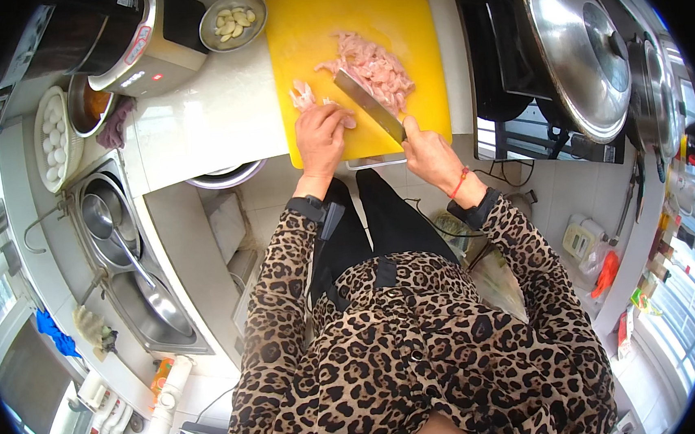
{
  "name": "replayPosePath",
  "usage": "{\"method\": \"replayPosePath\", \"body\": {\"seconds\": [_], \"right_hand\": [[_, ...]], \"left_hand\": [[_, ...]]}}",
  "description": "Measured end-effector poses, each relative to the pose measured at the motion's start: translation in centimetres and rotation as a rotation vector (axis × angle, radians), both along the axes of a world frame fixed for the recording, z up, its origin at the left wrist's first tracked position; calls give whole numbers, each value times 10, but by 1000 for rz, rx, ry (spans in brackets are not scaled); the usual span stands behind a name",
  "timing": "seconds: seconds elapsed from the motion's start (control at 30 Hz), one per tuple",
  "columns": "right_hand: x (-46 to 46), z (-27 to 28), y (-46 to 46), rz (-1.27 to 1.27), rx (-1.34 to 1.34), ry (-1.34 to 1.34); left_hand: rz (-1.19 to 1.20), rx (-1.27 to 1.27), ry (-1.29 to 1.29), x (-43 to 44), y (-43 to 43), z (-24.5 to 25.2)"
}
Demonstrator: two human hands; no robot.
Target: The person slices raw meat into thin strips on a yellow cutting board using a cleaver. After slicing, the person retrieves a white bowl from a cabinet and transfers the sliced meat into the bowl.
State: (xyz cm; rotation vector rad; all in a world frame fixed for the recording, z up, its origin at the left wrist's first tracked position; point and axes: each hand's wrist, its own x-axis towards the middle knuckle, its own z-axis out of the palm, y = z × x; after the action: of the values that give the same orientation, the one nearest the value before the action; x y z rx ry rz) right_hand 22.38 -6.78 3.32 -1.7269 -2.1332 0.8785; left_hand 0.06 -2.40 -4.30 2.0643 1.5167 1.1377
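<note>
My right hand (433, 156) grips the handle of a kitchen knife (369, 106), a wide-bladed one. Its blade lies at a slant over the yellow cutting board (298, 22), along the near-left side of a heap of pale pink raw meat strips (373, 71). To the left, my left hand (320, 136) holds down a piece of raw meat (301, 97) with bent fingers. Parts of that piece stick out beyond the knuckles and beside the fingertips; the rest is hidden under the hand. A gap separates the blade from my left fingers.
A metal bowl of peeled garlic cloves (234, 23) stands left of the board, near a countertop appliance (153, 42). Farther left are a basket of eggs (53, 139) and a sink (147, 312) with a ladle. At right, a large lidded pan (579, 46) sits by a black cooktop (500, 134).
</note>
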Motion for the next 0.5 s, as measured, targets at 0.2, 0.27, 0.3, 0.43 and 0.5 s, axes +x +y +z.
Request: {"method": "replayPosePath", "body": {"seconds": [0.2, 0.27, 0.3, 0.43, 0.5], "right_hand": [[-25, 6, -5, 25, -53, 27], [-31, 6, -6, 30, -83, -2], [-34, 6, -6, 27, -107, -14], [-36, 2, -4, 68, -158, -87], [-37, -2, -4, 62, -163, -108]], "left_hand": [[115, 33, 110, -23, -7, -4], [93, 43, 130, -24, -6, -8], [86, 52, 141, -22, -5, -10], [75, 91, 183, -15, -2, -15], [75, 93, 212, -12, -2, -16]]}}
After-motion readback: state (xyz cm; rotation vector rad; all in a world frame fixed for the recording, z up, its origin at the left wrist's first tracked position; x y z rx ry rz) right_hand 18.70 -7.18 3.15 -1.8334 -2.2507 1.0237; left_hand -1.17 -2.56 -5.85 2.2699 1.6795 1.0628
